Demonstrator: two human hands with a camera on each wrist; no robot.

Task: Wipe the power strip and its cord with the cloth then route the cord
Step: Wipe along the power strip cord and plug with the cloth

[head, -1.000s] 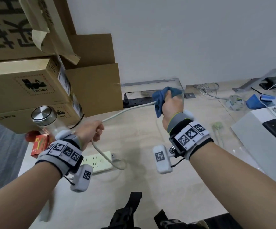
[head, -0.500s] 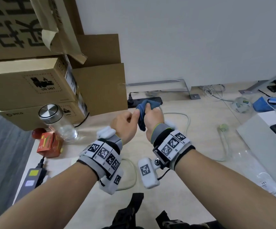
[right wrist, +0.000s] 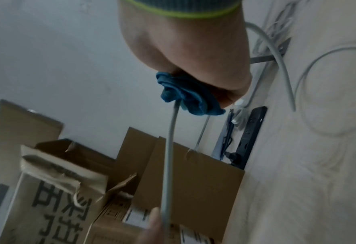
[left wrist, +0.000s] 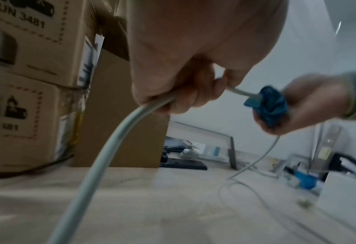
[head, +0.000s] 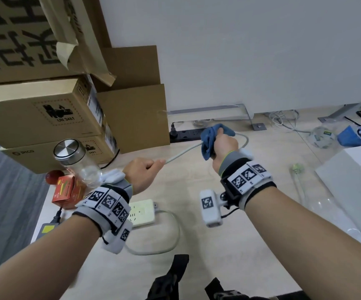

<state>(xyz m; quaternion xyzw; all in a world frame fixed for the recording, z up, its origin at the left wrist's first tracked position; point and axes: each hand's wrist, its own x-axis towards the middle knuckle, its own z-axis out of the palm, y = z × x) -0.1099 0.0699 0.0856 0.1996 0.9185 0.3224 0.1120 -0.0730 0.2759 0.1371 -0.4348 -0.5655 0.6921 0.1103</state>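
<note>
A white power strip (head: 142, 213) lies flat on the desk near my left wrist. Its pale grey cord (head: 183, 153) loops from it, rises through my left hand (head: 147, 169), which grips it, and runs taut to my right hand (head: 222, 144). That hand squeezes a bunched blue cloth (head: 212, 139) around the cord. In the left wrist view the cord (left wrist: 101, 156) passes under my curled fingers (left wrist: 185, 95) toward the cloth (left wrist: 269, 105). From the right wrist, the cloth (right wrist: 185, 97) wraps the cord (right wrist: 169, 148). Beyond the right hand the cord curves down to the desk.
Stacked cardboard boxes (head: 41, 109) stand at the back left, with a glass jar (head: 77, 163) and a small red box (head: 67, 191) in front. A black power strip (head: 186, 134) lies by the wall. A white box (head: 352, 187) and clutter fill the right side.
Half a second ago both hands were together at the cloth. Now they have drawn apart: the left toward me, the right with the cloth sliding away along the cord, which is stretched between them.
</note>
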